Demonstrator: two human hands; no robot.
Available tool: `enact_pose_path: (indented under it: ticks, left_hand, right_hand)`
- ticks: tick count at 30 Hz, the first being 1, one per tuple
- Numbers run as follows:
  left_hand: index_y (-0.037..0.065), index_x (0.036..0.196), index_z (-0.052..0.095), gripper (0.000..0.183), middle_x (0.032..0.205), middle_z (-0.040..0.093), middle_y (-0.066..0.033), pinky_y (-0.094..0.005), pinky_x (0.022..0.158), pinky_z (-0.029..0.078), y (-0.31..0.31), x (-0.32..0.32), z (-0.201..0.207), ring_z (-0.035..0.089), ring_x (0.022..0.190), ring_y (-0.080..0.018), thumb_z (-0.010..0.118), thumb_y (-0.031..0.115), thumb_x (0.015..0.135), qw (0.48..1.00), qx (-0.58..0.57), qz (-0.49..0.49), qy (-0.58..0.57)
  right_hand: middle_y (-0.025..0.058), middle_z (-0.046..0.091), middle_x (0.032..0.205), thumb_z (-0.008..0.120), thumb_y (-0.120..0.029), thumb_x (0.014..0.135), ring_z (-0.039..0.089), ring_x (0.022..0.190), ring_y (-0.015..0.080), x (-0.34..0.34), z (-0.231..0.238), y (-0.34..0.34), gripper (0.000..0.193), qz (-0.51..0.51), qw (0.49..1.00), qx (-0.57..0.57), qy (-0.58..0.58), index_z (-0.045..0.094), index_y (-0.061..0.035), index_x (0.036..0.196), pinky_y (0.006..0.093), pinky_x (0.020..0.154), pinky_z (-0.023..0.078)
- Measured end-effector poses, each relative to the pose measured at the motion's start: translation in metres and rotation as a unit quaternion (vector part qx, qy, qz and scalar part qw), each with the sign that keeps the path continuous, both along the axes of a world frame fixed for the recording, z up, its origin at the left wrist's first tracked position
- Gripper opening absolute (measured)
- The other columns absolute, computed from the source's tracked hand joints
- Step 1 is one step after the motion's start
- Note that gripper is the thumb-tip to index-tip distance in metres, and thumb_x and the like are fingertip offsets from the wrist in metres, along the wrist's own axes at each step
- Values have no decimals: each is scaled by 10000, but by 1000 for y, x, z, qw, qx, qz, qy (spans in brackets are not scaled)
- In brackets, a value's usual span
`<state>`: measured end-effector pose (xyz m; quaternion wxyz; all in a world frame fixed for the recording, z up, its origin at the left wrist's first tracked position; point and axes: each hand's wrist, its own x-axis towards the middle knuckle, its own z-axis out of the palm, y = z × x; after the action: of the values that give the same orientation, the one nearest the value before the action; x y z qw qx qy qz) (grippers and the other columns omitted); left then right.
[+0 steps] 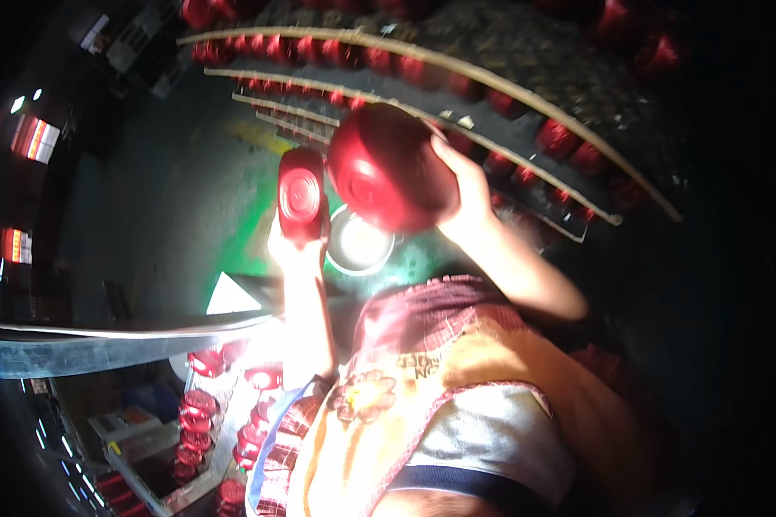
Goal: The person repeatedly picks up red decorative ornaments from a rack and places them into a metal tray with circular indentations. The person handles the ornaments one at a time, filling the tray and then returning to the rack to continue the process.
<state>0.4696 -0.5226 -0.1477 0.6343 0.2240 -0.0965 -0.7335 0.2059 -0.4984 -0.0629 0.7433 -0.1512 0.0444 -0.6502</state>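
Observation:
My left hand [298, 250] is closed round the lower end of a red piece [301, 194]. This piece is narrow and glossy, with pale concentric rings on the face toward me. Larger and rounder, a red bowl-shaped vessel [384, 168] is gripped at its right side by my right hand [467, 185]. Its smooth outer side faces me; its inside is hidden. The two red things are held up side by side, very close together, and I cannot tell whether they touch.
A round pale basin [362, 244] lies below and behind the vessel. Curved racks with wooden edges [457, 67] carry rows of red pieces at the far right. A metal rail [129, 351] crosses on the left, and stacked red pieces [197, 409] stand at lower left.

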Motion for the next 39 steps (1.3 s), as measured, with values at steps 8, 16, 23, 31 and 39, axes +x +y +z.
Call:
enact_pose_path:
  ticks: [8, 16, 23, 31, 39]
  left_hand:
    - [138, 1324, 523, 559, 1258, 473, -270, -437, 679, 604, -52, 71, -84, 561, 990, -413, 597, 432, 854, 907, 175, -105, 367]
    - [92, 1286, 543, 538, 1232, 535, -193, -368, 634, 615, -79, 101, -102, 551, 976, -368, 584, 374, 828, 916, 150, -83, 362]
    - [94, 1293, 546, 504, 1241, 545, -178, -358, 641, 610, -73, 112, -112, 543, 1011, -378, 595, 293, 832, 925, 130, -97, 344]
    - [51, 1422, 417, 620, 1407, 466, -205, -525, 944, 519, -49, 76, -48, 543, 1186, -386, 558, 352, 899, 985, -91, -120, 81]
    - [18, 1451, 395, 661, 1425, 465, -193, -435, 1066, 414, -69, -63, 189, 497, 1272, -304, 620, 270, 883, 848, -427, -44, -311]
  right_hand:
    - [163, 596, 1245, 532, -518, 902, 592, 1031, 389, 104, -87, -85, 576, 241, 924, 258, -145, 555, -87, 1284, 466, 858, 572]
    - [196, 596, 1219, 531, -560, 889, 616, 991, 392, 160, -104, -112, 647, 259, 928, 201, -175, 527, -81, 1324, 441, 765, 608]
    - [204, 586, 1266, 511, -568, 900, 595, 1119, 361, 152, -93, -89, 654, 190, 940, 261, -113, 551, -54, 1302, 444, 935, 541]
    - [144, 522, 1344, 584, -144, 869, 520, 1243, 240, -26, 43, 17, 537, -10, 934, -71, 349, 463, -26, 1378, 390, 1089, 378]
    - [126, 628, 1210, 745, -156, 755, 594, 1089, 271, -157, 231, 122, 506, -372, 354, -224, 828, 646, -142, 1250, 389, 942, 506]
